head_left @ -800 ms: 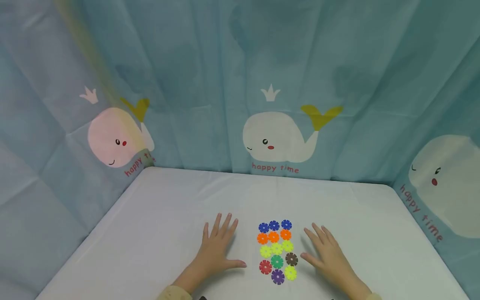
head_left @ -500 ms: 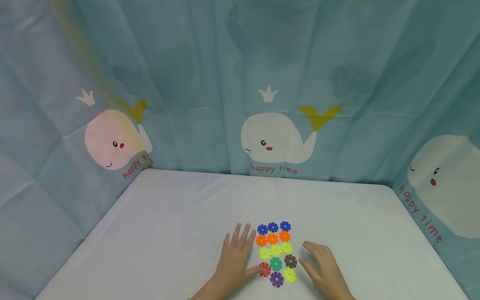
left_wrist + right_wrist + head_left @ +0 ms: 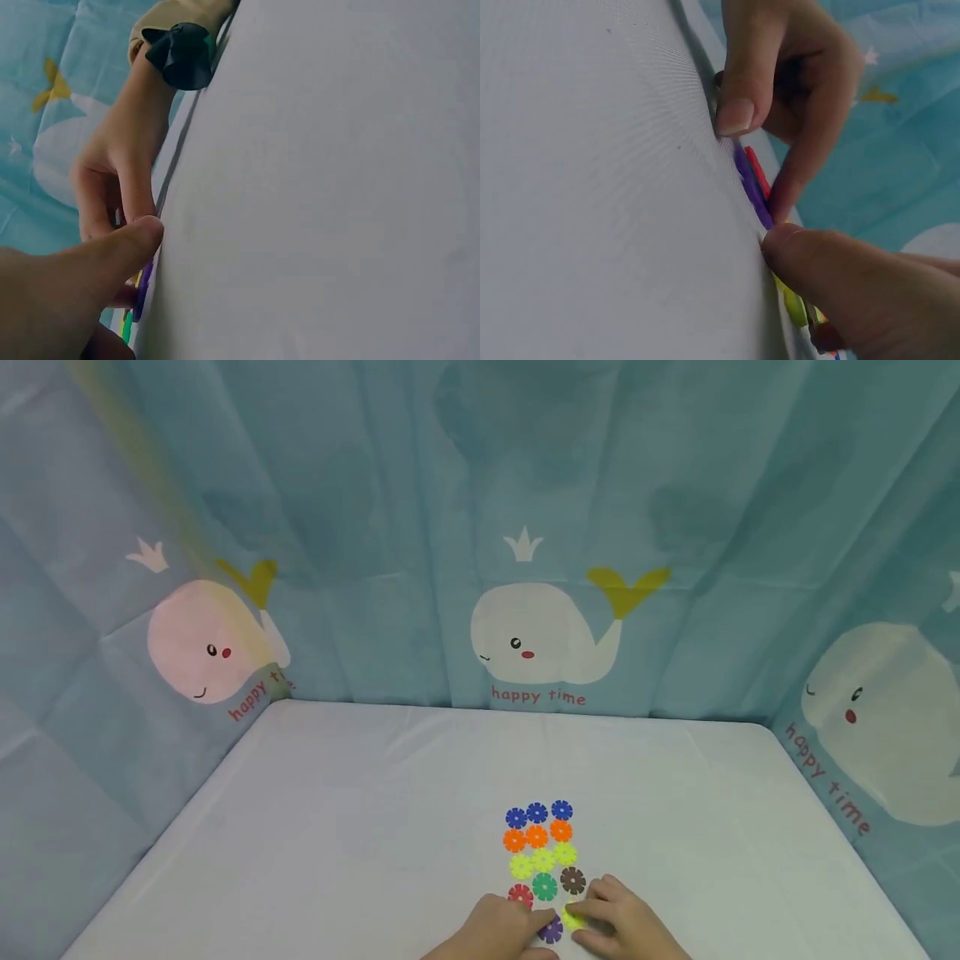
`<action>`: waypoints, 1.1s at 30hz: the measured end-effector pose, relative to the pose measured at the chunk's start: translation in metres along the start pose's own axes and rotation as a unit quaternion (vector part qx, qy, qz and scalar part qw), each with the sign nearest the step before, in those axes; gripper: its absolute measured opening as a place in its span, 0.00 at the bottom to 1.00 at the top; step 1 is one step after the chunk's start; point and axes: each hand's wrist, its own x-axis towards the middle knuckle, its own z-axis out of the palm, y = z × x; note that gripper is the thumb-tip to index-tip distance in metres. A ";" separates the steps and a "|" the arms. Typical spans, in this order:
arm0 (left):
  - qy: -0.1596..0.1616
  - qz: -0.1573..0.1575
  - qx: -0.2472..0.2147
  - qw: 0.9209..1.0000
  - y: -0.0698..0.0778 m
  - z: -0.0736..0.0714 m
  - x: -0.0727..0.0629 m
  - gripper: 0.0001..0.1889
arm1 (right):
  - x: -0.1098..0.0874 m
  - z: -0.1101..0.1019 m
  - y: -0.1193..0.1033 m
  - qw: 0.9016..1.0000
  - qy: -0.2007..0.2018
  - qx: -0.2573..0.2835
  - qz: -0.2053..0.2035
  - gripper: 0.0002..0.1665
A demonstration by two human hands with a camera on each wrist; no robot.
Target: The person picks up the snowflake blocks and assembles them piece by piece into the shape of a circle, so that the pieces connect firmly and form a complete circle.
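Note:
Over the near end of a group of notched plastic interlocking discs, both hands come close together. My left hand (image 3: 495, 927) has its index fingertip at the purple interlocking disc (image 3: 552, 933), its thumb by the near edge. The other left fingers are bent under. Beside it my right hand (image 3: 618, 922) has its index fingertip over the yellow interlocking disc (image 3: 572, 920) and its thumb at that disc's lower edge. In the right wrist view the purple disc (image 3: 751, 191) lies low along the tabletop between left thumb and index. I cannot tell whether either disc is gripped.
Just beyond the hands lie a red disc (image 3: 520, 894), a green disc (image 3: 544, 887) and a brown disc (image 3: 573, 880). Farther back are rows of yellow, orange (image 3: 536, 837) and blue discs (image 3: 537, 812). A whale-print curtain (image 3: 420, 568) surrounds the white tabletop (image 3: 360, 802).
Both hands have moved inward and toward the near discs, from spread fingers on either side to bent fingers at the purple and yellow discs. The head view has shifted slightly.

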 end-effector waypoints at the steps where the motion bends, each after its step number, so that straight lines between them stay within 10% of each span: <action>1: -0.005 0.007 0.001 1.000 0.001 0.000 0.000 0.23 | 0.000 0.000 0.001 1.000 0.014 0.006 -0.020 0.11; 8: 0.080 0.118 0.030 0.989 -0.001 0.007 -0.008 0.14 | 0.001 0.006 0.006 0.989 0.064 0.031 -0.129 0.06; 17: -0.029 0.148 0.036 0.988 0.008 -0.017 -0.002 0.13 | 0.001 0.003 0.000 0.996 0.009 0.085 0.008 0.15; 20: -0.017 0.157 0.033 0.987 0.004 -0.015 -0.004 0.15 | 0.002 0.007 -0.002 0.996 0.019 0.088 0.018 0.16; 25: 0.037 0.083 -0.078 0.993 -0.005 -0.003 -0.011 0.13 | 0.003 0.004 -0.005 0.987 -0.030 0.150 0.059 0.11; 29: 0.179 0.056 -0.206 0.961 -0.020 0.010 -0.019 0.06 | 0.006 -0.003 -0.006 0.966 -0.085 0.218 0.113 0.10; 33: 0.324 0.082 -0.268 0.904 -0.036 0.019 -0.023 0.03 | 0.012 -0.006 -0.014 0.942 -0.100 0.256 0.194 0.07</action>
